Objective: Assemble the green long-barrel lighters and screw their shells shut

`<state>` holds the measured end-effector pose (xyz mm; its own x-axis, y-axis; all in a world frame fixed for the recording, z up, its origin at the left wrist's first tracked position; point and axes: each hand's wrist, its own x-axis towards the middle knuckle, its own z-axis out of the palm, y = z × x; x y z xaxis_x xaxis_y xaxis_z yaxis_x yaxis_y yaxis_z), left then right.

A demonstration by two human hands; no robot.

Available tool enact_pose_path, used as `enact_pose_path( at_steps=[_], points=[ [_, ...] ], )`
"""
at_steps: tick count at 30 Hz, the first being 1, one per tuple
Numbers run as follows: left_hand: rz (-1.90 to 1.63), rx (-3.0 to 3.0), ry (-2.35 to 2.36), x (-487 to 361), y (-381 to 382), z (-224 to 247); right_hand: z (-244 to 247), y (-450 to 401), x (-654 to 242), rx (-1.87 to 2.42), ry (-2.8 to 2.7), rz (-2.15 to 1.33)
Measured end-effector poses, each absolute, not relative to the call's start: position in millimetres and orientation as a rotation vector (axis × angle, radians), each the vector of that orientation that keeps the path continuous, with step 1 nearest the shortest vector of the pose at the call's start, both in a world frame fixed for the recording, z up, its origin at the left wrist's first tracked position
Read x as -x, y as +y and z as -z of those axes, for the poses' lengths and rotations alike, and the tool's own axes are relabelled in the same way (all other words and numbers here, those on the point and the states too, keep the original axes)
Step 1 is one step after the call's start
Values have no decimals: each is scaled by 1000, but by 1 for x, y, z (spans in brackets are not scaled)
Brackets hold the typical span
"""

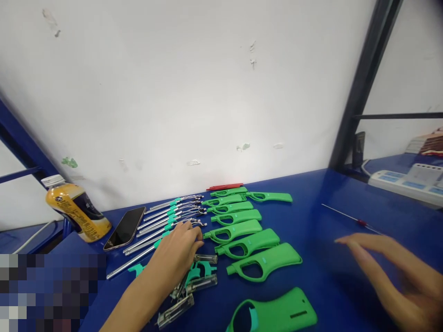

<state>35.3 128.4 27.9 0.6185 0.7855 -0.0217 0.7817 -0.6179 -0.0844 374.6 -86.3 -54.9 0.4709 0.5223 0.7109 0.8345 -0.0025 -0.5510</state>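
Observation:
My left hand (180, 249) is closed, its fingers curled down at the wired ends of the metal lighter tubes (140, 253); what its fingertips grip is hidden. Beneath and beside it lie clear fuel tanks (204, 282) and teal plastic parts (195, 272). Several green lighter handle shells (266, 260) form a column right of that hand. Nearest the front edge, one larger-looking green shell (277, 311) has a teal piece at its loop. My right hand (398, 276), slightly blurred, hovers at the right with thumb and forefinger stretched out and nothing visible between them.
A thin rod with a red piece (362, 222) lies beyond my right hand. At the back are red sticks (224, 187). A phone (126, 228) and a yellow-labelled bottle (76, 207) stand left. A white power strip (404, 182) lies past the dark post (356, 87).

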Motion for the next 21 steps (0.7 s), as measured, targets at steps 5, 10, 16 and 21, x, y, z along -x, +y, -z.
enact_pose_path(
  at_steps=[5, 10, 16, 21],
  points=[
    [-213, 2781, -1322, -40, 137, -23, 49, -68, -451, 1966, -1236, 490],
    [-150, 2756, -1274, -42, 139, -18, 60, -63, -493, 2181, -1322, 378],
    [354, 2749, -1168, -25, 128, -26, 52, -77, -478, 2154, -1346, 253],
    [752, 2801, -1011, -23, 93, -24, 25, -84, -438, 1870, -1245, 289]
  ],
)
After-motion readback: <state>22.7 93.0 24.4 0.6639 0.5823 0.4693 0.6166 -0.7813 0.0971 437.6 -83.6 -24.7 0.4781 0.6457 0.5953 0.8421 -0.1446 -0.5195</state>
